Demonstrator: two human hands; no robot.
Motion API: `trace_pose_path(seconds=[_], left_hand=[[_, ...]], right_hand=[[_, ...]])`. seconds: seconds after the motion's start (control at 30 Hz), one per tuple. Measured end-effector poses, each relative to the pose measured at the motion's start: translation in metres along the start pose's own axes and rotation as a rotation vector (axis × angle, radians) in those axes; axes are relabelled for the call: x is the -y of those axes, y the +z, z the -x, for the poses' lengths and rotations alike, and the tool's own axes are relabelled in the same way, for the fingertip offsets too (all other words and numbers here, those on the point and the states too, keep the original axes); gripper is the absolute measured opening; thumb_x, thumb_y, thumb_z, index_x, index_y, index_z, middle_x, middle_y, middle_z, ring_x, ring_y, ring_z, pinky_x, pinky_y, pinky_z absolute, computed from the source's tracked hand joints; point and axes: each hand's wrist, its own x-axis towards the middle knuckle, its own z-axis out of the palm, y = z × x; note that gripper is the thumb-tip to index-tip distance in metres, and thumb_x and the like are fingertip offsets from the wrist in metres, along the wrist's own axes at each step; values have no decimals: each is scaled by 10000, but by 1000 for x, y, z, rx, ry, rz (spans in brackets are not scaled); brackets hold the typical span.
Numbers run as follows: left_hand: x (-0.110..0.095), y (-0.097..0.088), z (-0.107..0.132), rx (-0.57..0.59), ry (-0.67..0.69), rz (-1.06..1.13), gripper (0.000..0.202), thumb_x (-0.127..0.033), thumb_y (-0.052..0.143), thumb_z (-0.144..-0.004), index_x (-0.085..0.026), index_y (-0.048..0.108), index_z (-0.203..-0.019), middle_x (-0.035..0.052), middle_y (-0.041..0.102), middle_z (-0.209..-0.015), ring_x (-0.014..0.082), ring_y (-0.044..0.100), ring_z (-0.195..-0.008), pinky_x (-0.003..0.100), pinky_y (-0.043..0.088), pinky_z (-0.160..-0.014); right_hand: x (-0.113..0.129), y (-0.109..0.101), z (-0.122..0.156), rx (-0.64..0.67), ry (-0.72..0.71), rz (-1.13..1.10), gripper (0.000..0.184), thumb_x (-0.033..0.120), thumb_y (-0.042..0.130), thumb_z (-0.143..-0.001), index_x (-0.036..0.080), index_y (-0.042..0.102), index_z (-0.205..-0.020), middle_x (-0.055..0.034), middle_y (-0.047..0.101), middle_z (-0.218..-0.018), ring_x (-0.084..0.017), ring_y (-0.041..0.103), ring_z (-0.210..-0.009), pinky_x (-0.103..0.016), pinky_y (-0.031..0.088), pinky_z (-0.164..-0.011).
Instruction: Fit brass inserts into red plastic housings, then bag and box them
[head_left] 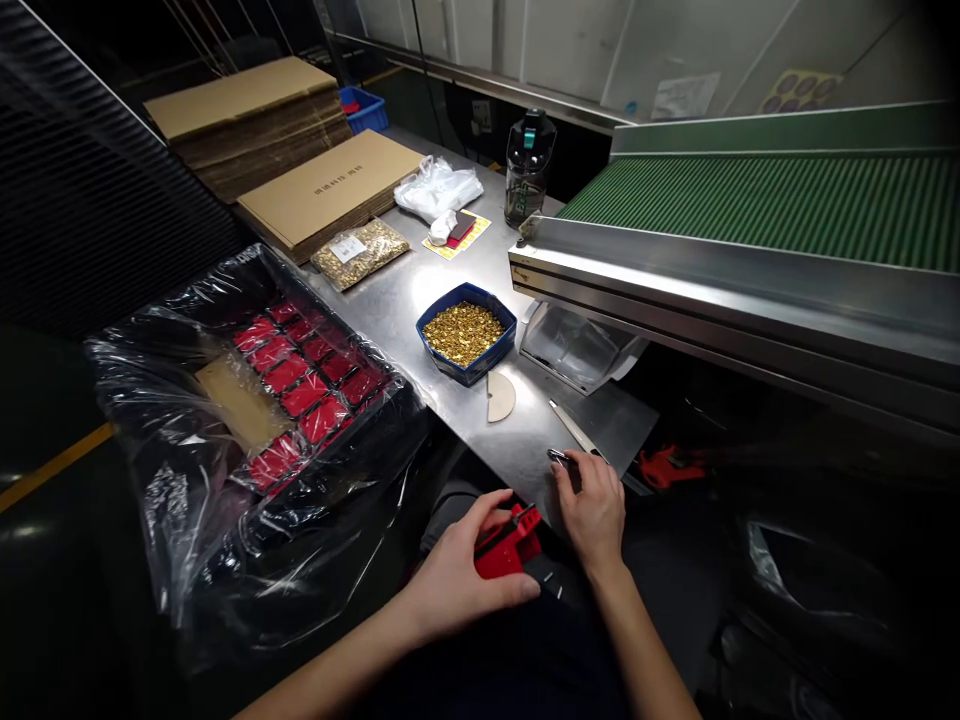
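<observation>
My left hand is closed around a red plastic part with a black strip along its top, held low in front of my body. My right hand is at the table's near edge, its fingers bent together at a small dark metal piece whose kind I cannot make out. Just beyond those fingers lies a slim white-handled tool. A blue tray full of small gold-coloured metal pieces stands farther back, with a pale half-round disc in front of it.
At left, a box lined with clear plastic film holds rows of red parts. Stacked cardboard, a bag of gold pieces and a bottle stand behind. A green conveyor overhangs the table's right side.
</observation>
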Motion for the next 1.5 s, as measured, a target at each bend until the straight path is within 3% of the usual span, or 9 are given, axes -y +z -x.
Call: trace_pose_path(seconds=[0.13,0.23,0.47,0.7,0.87,1.0,1.13,1.37,1.5], left_hand=[[-1,1,-2,75,-150,553,660,-568,676,-886,-162,549,-1391,168,645,-1353,325,636,-1194,463,469,-1052],[2,-1,-4,166,-258,932,708,-656,428,-980,-74,606,-1342,204,622,-1380,319,667,-1128,489,504,-1015],[7,-11,-8,298,-215,1177,845,-727,259,-981,-55,562,-1393,194,575,-1445,363,643,-1179,545,562,-936],[5,-11,-4,116,-103,974,563,-489,571,-949,-123,582,-1377,161,606,-1418,337,568,-1299,509,417,-1132],[8,-12,-1,-158,128,116,978,-354,859,-741,-274,327,-1558,122,493,-1512,336,448,-1398,506,331,-1191],[13,-15,6,-333,302,-407,1066,-250,838,-745,-334,205,-1597,91,541,-1443,315,467,-1344,517,327,-1182],[16,-23,11,-280,224,-390,1174,-315,896,-692,-325,161,-1607,98,535,-1447,317,475,-1338,510,330,-1183],[31,-28,-5,-51,-37,75,1166,-621,889,-614,-201,334,-1549,198,490,-1478,364,513,-1333,519,367,-1156],[30,-21,-14,101,-61,227,1048,-779,725,-684,-213,400,-1504,192,531,-1434,361,540,-1303,505,399,-1120]], right_hand=[[1,-2,3,-24,29,2,393,506,498,-1006,203,638,-1213,-118,647,-1154,-304,576,-1089,-436,440,-938],[1,-6,5,-58,63,-15,400,490,473,-1012,188,639,-1214,-137,625,-1163,-309,570,-1111,-457,444,-967],[6,-20,-19,-87,122,-103,364,441,442,-1017,176,621,-1191,-138,621,-1161,-284,586,-1110,-434,466,-984],[49,-9,-79,138,28,-155,269,389,473,-1006,206,645,-1102,-103,688,-1058,-254,649,-993,-362,491,-878],[105,35,-110,195,114,-131,489,466,653,-914,106,580,-1237,-201,631,-1192,-321,597,-1131,-442,467,-947],[116,52,-113,254,250,-220,363,445,669,-911,138,627,-1100,-98,663,-1096,-233,638,-1013,-435,502,-917],[91,24,-79,334,350,-427,319,450,644,-880,176,650,-1043,-86,701,-1034,-256,662,-991,-424,518,-890],[58,-53,4,643,579,-906,583,607,625,-874,166,600,-1254,-134,763,-1037,-270,760,-859,-409,616,-752],[60,-65,35,601,651,-955,649,628,650,-872,179,569,-1334,-122,777,-990,-265,755,-819,-416,611,-755]])
